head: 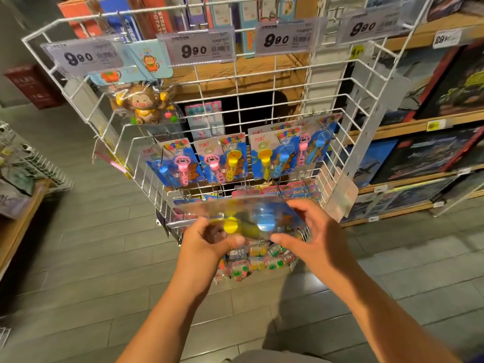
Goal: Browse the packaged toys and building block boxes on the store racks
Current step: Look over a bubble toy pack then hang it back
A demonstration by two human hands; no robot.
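Note:
A blister pack with a yellow and a blue toy (246, 218) lies flat between both my hands, blurred, in front of the white wire rack (361, 106). My left hand (207, 242) pinches its near left edge with the thumb on top. My right hand (311, 231) holds the near right side, fingers spread over the pack. More of the same packs (222, 161) hang in a row on the rack above. A bagged brown monkey toy (144, 103) hangs at the upper left. Building block boxes (429, 153) fill the wooden shelves on the right.
Price tags reading 9.90 (200, 47) clip to the rack's top rail. Small clear packets with coloured bits (256, 260) hang low on the rack under my hands. A wooden shelf with a wire basket (31, 163) stands at the left. Grey tiled floor (104, 258) lies below.

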